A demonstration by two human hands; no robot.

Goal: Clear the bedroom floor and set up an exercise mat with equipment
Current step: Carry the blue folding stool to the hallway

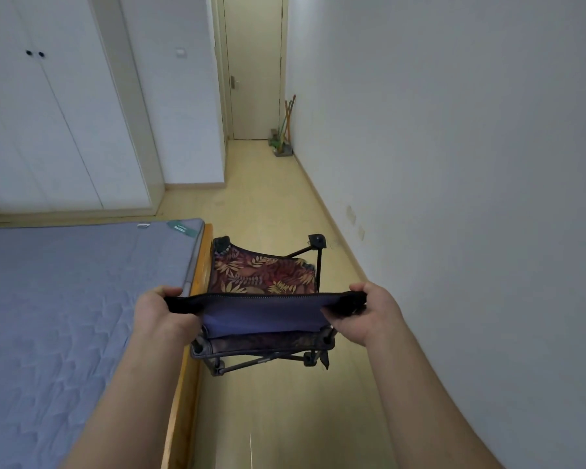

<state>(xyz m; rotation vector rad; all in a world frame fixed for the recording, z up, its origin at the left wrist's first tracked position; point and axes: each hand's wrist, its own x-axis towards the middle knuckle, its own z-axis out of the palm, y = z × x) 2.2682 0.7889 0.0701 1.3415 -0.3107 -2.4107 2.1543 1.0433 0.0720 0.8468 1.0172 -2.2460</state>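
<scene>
Your left hand [159, 311] and right hand [366, 311] each grip one end of the black top hem of a small folding chair [261, 275], fingers curled over the hem and thumbs on the near side. The purple back panel is stretched taut between them. The chair has a leaf-print seat in dark red and orange and a thin black frame. It sits over the strip of floor [278, 418] between the bed's long edge and the right-hand wall [454, 130], close beside the bed's far corner. You cannot tell from here whether its feet touch the floor. The floor is pale yellowish wood, running ahead into a narrow passage that ends at a closed cream door [254, 69]. On your left, a grey-blue quilted mattress [65, 299] lies on an orange-toned wooden bed frame [183, 384], whose edge shows along the near side of the chair. Beyond the bed's far edge stands a white wardrobe [48, 130] with two dark knobs. Long-handled cleaning tools [285, 130] lean in the corner where the right wall meets the door end of the passage. Low on that wall sit two pale socket plates [352, 214].
</scene>
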